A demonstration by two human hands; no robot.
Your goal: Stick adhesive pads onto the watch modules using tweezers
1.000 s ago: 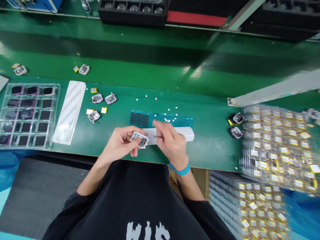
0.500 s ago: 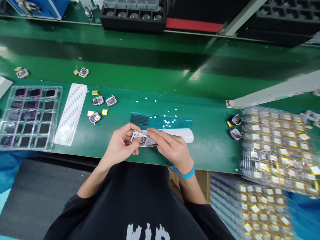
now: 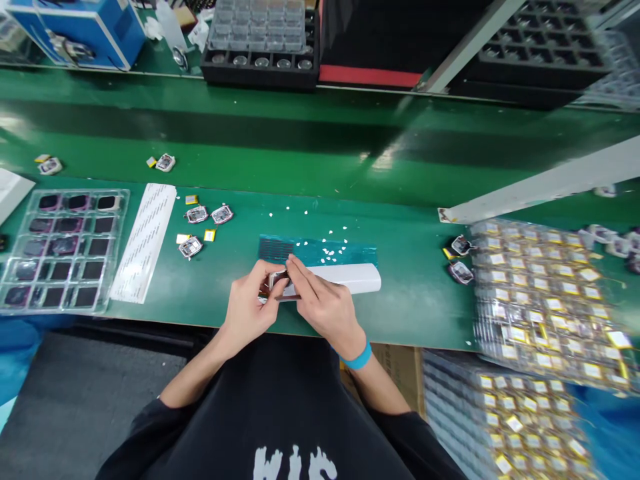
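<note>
Near the front of the green table, my left hand (image 3: 250, 300) pinches a small watch case (image 3: 276, 279) between thumb and fingers. The case is tilted on its edge, and the fingers cover much of it. My right hand (image 3: 327, 307) has its fingers pressed together at the right side of the case; what they hold is hidden. A thin brownish strip shows below those fingertips. Behind the hands lies a white rounded bar (image 3: 357, 278), and beyond it a blue film sheet (image 3: 357, 255) with dark strips at its left end and several small white pieces on it.
Several opened watch cases (image 3: 197, 214) and yellow batteries (image 3: 209, 235) lie to the left, beside a white printed sheet (image 3: 143, 247) and a clear tray (image 3: 125, 200) of watches. Stacked trays of parts (image 3: 480, 280) stand at right. A slanted white post (image 3: 540, 180) reaches over the table.
The watch case has turned from lying face up to standing tilted on edge in my left hand. My right hand has shifted slightly left. The view has also tilted upward a little.
</note>
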